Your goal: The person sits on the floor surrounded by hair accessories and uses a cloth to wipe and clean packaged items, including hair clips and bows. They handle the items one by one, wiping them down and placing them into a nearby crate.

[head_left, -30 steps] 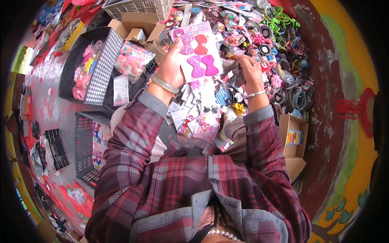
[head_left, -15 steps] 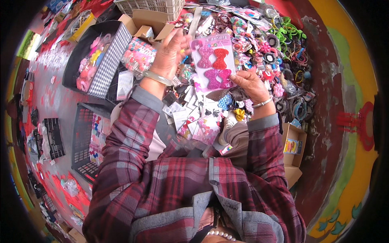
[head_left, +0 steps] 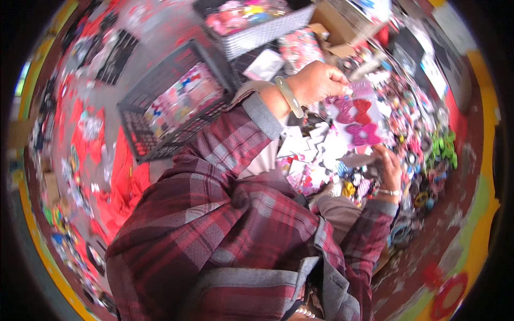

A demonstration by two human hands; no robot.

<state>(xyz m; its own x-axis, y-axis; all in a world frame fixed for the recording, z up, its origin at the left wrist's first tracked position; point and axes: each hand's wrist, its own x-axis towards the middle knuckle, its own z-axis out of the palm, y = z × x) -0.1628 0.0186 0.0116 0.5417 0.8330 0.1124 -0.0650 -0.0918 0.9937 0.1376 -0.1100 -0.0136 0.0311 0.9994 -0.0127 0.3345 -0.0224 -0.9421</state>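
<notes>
A clear-backed card of glittery hair bows (head_left: 360,115), in pink, red and magenta, is held up over the pile. My left hand (head_left: 316,83), with a pale bangle at its wrist, is closed in a pinch on the card's upper edge. Just below the lower edge is my right hand (head_left: 389,168), a bracelet at its wrist. Its fingers are half curled and apart, blurred by motion, and I see nothing held in them. Beneath lie white cards (head_left: 302,144) and a yellow hair tie (head_left: 348,188). A greyish flat thing (head_left: 356,160) shows beside the right fingertips.
To the left stands a dark plastic crate (head_left: 140,131) with packaged bows inside. Behind it is a houndstooth-sided bin (head_left: 262,33) of colourful accessories, beside an open cardboard box (head_left: 334,27). Hair accessories heap at right, including green hair ties (head_left: 443,150). Red cloth (head_left: 126,187) covers floor at left.
My head view has swung left, so the scene sits farther right. My left hand, earlier open beside the card, now pinches its top edge. My right hand has come off the card.
</notes>
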